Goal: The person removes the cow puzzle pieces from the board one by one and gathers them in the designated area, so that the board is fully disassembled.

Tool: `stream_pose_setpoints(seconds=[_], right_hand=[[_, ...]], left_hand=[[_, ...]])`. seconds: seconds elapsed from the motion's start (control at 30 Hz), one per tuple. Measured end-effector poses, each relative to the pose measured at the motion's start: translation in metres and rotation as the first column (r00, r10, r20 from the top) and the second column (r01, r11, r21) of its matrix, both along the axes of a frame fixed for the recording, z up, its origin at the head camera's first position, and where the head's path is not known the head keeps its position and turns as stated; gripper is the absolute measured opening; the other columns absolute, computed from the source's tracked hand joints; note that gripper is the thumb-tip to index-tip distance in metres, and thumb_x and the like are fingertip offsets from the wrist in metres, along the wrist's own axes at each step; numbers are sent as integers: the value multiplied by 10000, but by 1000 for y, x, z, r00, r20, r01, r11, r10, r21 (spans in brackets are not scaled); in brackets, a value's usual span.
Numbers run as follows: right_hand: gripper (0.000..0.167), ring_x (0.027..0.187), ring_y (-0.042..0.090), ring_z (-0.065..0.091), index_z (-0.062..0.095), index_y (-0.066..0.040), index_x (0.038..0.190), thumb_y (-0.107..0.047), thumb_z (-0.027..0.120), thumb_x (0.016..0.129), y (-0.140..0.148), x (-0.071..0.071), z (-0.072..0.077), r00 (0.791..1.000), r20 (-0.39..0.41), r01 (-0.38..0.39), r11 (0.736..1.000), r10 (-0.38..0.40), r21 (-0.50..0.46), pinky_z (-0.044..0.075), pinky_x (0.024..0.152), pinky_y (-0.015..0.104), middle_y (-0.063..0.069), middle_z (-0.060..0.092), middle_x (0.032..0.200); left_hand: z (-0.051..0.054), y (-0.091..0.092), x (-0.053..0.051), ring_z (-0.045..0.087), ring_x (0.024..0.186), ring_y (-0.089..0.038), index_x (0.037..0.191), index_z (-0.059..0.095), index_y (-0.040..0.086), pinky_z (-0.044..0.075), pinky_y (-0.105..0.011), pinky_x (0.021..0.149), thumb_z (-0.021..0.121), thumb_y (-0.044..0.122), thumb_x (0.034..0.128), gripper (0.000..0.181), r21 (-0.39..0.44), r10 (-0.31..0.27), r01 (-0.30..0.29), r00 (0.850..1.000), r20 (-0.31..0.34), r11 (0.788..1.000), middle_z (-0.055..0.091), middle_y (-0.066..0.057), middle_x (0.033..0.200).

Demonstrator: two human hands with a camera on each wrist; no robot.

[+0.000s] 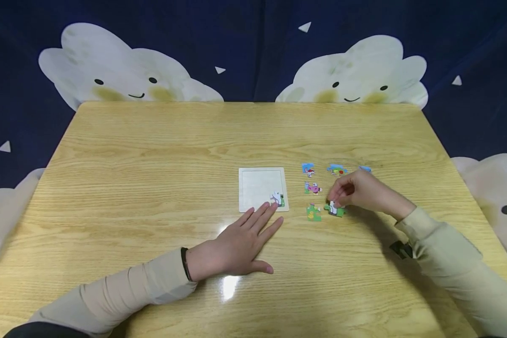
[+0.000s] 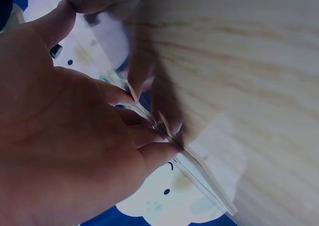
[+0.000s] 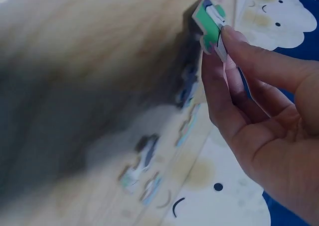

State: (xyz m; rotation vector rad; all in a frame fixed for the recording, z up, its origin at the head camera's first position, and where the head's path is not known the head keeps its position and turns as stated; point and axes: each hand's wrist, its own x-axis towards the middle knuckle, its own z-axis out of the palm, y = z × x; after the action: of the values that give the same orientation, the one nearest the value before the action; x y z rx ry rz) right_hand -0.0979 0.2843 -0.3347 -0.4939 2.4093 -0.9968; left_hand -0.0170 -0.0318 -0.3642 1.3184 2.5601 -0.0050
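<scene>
Between its thumb and fingers my right hand (image 1: 361,190) pinches a green and white jigsaw piece (image 3: 210,27), lifted off the table and tilted in the right wrist view. A square, pale puzzle tray (image 1: 257,185) lies in front of me, with one white and green piece (image 1: 276,197) in its lower right corner. My left hand (image 1: 240,246) lies with fingers extended, the fingertips touching the tray's near edge. In the left wrist view those fingers (image 2: 149,154) meet the thin side of the tray (image 2: 207,178).
Right of the tray are loose jigsaw pieces: a green and yellow one (image 1: 314,213), a pink one (image 1: 312,188), and blue-topped ones (image 1: 308,169) along the far row. My right hand partly covers one far piece (image 1: 365,168). Wooden tabletop (image 1: 131,188) surrounds everything; a dark cloud-print cloth (image 1: 253,47) hangs behind.
</scene>
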Motion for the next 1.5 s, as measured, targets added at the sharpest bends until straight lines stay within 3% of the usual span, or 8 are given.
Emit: stream_pose_setpoints(seconds=[0.17,0.33,0.47,0.93,1.27,1.5], right_hand=[[142,731,107,653,734,-21,849,102,754,781,8,10,-5,996,-85,-13,999,16,39,554,675,240,49,708,814],[183,672,79,631,735,-71,792,98,784,745,10,18,-11,976,-214,-9,997,26,79,542,625,237,-5,695,747],[196,647,62,624,728,-83,773,93,800,728,10,21,-16,966,-257,-1,997,21,76,527,592,230,-41,682,726],[145,694,101,669,743,-70,830,72,757,801,-3,14,-6,971,-235,-29,998,41,51,543,625,231,-10,718,790],[90,750,177,685,750,-15,911,9,764,826,-50,-15,1,984,-174,-30,999,23,-35,548,666,238,39,727,838],[117,785,194,706,736,25,953,26,746,836,-84,-32,-8,993,-88,-79,995,74,-60,552,670,245,96,738,879]], left_hand=[[1,0,0,7,1492,-319,1580,132,76,136,-425,1185,458,697,902,976,-2,7,-7,1000,21,1000,-13,-195,1625],[1,0,-1,-9,1493,-313,1582,119,82,120,-420,1188,463,690,904,973,-5,15,-15,999,42,1000,-31,-187,1627],[1,0,-1,-16,1494,-307,1583,116,87,117,-418,1188,466,689,904,972,-8,20,-19,998,51,1000,-38,-181,1628],[1,1,-1,-21,1492,-315,1581,120,81,124,-424,1187,463,688,905,972,-3,12,-11,999,42,1000,-37,-185,1627],[0,0,-1,-7,1491,-321,1580,127,74,141,-431,1184,463,689,904,973,10,8,-8,999,31,1000,-30,-195,1625],[-1,-1,-1,9,1491,-327,1575,153,66,149,-434,1182,480,682,903,969,25,4,-5,1000,22,1000,-10,-202,1624]])
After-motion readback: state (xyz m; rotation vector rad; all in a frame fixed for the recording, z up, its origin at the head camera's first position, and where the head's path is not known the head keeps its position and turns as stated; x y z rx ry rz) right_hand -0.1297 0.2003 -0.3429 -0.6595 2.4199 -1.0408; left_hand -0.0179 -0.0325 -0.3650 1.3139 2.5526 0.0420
